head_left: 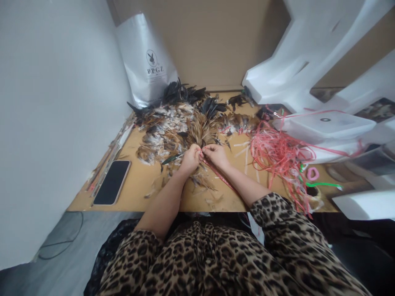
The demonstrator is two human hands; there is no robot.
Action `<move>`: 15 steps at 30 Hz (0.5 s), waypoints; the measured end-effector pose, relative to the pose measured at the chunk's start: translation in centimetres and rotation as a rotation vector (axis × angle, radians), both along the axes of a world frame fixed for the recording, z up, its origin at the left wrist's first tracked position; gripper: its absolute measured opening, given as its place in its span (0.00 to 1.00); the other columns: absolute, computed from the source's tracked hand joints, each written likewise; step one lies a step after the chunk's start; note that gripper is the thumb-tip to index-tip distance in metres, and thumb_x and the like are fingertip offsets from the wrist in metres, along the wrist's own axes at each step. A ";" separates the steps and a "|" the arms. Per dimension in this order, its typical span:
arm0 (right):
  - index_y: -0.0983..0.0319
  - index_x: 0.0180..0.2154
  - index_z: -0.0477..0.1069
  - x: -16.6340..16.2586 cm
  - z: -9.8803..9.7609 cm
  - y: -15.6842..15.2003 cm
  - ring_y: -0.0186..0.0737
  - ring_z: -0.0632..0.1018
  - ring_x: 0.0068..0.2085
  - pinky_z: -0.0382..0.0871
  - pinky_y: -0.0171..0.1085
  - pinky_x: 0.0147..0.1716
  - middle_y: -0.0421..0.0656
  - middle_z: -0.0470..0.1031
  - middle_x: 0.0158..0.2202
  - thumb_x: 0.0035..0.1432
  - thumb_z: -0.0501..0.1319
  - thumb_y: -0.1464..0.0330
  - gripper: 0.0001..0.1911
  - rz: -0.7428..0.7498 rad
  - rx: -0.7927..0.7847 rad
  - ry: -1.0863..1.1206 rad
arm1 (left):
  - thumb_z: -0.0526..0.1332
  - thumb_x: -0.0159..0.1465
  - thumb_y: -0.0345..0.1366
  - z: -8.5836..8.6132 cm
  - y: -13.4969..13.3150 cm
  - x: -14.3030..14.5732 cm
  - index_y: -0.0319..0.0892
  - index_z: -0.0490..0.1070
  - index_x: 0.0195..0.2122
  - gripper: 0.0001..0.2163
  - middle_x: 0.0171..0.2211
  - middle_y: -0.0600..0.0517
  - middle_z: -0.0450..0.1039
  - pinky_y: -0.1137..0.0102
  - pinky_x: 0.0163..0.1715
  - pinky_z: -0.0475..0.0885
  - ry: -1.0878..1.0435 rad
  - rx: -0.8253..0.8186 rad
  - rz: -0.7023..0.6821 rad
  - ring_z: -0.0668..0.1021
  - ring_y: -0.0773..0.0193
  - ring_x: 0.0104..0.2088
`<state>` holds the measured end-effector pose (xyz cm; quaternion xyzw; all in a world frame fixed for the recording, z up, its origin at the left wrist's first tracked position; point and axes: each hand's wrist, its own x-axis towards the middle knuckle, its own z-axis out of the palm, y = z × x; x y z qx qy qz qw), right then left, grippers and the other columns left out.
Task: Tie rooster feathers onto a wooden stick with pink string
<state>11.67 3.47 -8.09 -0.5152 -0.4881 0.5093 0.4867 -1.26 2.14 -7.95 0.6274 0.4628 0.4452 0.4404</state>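
Observation:
In the head view both hands meet at the lower end of a fan-shaped bunch of brown feathers (200, 129) with dark tips. My left hand (191, 159) is closed on the base of this bunch, where a bit of red shows at the fingertips. Close against it, my right hand (217, 156) is pinched on the red ribbon at the same spot. From there the red ribbon (220, 176) trails down to the right, passing by my right forearm. The exact hold of the fingertips is too small to make out. A dark green feather (171, 159) lies left of my left hand.
Loose brown and white feathers (166, 131) are piled to the left. A phone (112, 183) lies at the table's left edge, a silver bag (146, 61) behind it. Tangled red ribbons (274, 148) and a white plastic container (327, 123) are at the right.

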 end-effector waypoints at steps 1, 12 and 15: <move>0.63 0.23 0.70 0.2 0.1 0.1 0.27 0.61 0.16 0.53 0.31 0.16 0.36 0.65 0.15 0.42 0.62 0.63 0.10 0.015 -0.022 0.004 | 0.54 0.61 0.34 -0.1 0.0 0.0 0.43 0.61 0.32 0.02 0.23 0.56 0.68 0.74 0.23 0.67 -0.005 0.000 0.002 0.72 0.69 0.22; 0.64 0.25 0.71 1.4 1.1 1.2 0.25 0.60 0.15 0.49 0.29 0.15 0.33 0.63 0.13 0.40 0.67 0.61 0.13 0.209 -0.077 0.037 | 0.62 0.55 0.42 -0.8 1.3 -0.5 0.40 0.64 0.32 0.12 0.20 0.56 0.70 0.77 0.20 0.65 -0.298 -0.151 -0.014 0.71 0.73 0.19; 0.65 0.24 0.70 1.5 0.8 1.7 0.25 0.62 0.16 0.53 0.28 0.16 0.35 0.66 0.14 0.35 0.70 0.61 0.16 0.229 -0.151 0.136 | 0.64 0.52 0.43 -0.4 1.3 -0.6 0.38 0.66 0.32 0.14 0.20 0.55 0.71 0.76 0.21 0.66 -0.336 -0.204 -0.019 0.71 0.73 0.19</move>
